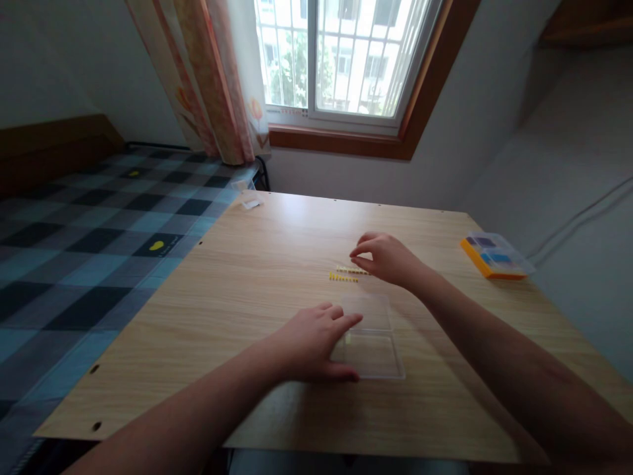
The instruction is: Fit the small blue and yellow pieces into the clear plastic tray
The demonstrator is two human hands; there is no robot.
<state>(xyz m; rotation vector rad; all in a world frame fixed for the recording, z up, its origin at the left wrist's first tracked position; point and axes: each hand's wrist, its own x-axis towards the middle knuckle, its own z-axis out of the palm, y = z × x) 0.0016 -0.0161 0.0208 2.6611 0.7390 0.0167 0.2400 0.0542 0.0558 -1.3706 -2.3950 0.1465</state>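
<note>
A barred, brown-framed window (pixel 341 59) at twelve o'clock lets daylight onto white walls (pixel 494 132). A floral curtain (pixel 208 79) hangs at eleven. A bed (pixel 74 251) in blue-black check lies at nine, beside the pale wooden surface (pixel 247 277).

Wooden board (pixel 257 264) with clear tray (pixel 373 343), yellow bead rows (pixel 343 278), orange box (pixel 494 257).

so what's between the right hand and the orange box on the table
Nothing: in the head view only bare wooden tabletop runs from the right hand to the orange box.
</note>
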